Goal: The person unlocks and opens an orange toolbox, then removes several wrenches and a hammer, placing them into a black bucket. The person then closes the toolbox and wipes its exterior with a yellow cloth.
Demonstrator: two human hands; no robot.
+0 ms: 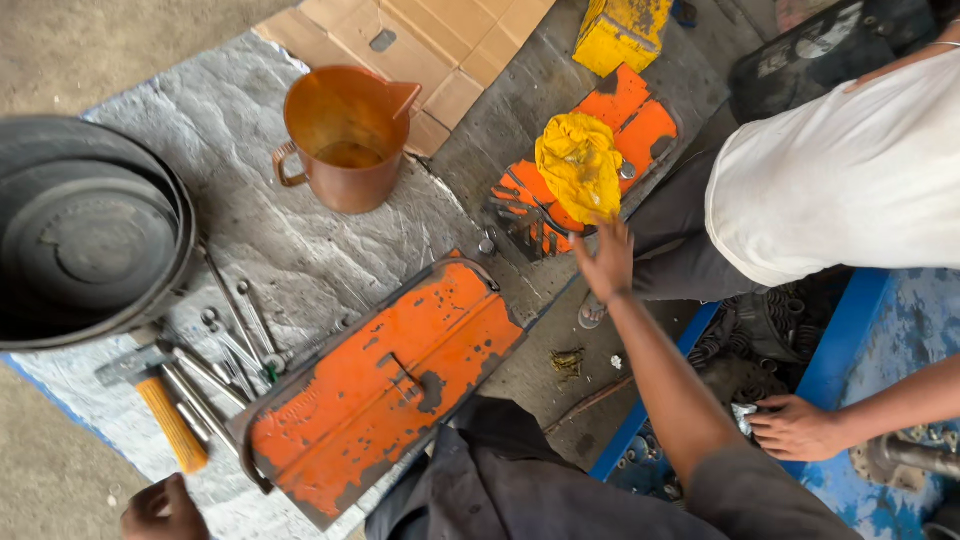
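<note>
My right hand (605,262) reaches forward with its fingers spread and holds nothing. It hovers just below a crumpled yellow cloth (580,165) that lies on an orange tool tray (640,115). My left hand (163,510) is at the bottom left edge, fingers curled, with nothing visible in it. It rests close to a hammer with a yellow handle (172,425). A closed, worn orange metal toolbox (380,385) lies between my two hands.
Several wrenches (235,345) lie beside the hammer on a grey sheet (240,200). An orange jug (345,135) and a black tub (90,230) stand farther back, near a cardboard sheet (430,40) and a yellow box (620,30). Another person in a white shirt (850,170) crouches at the right, a hand (795,427) on a blue frame (840,350).
</note>
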